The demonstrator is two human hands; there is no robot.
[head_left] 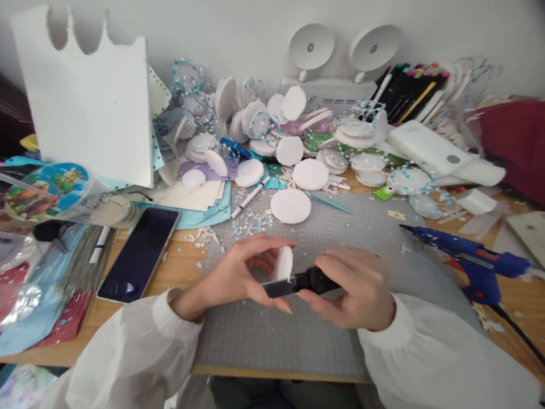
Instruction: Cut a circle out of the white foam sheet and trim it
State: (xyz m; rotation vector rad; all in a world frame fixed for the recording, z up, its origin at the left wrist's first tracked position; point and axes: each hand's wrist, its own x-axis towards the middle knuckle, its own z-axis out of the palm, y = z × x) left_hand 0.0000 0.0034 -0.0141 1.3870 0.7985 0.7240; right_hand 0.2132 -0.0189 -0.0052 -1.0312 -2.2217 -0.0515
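Observation:
Between its thumb and fingers my left hand (pixel 242 267) grips a white foam disc (pixel 283 264), tilted up on edge above the cutting mat (pixel 272 341). My right hand (pixel 351 284) is wrapped round the black handle of a utility knife (pixel 313 280). The knife's blade reaches left across the lower edge of the disc and passes close to my left thumb. Just beyond my hands a larger white foam oval (pixel 290 205) lies flat on the mat, with another oval (pixel 310 174) behind it.
A blue glue gun (pixel 472 261) lies at the right, its cord trailing to the edge. At the left are a phone (pixel 138 255) and a lidded tub (pixel 63 190). A white foam board (pixel 91 108) leans on the wall. Foam discs and scraps crowd the back.

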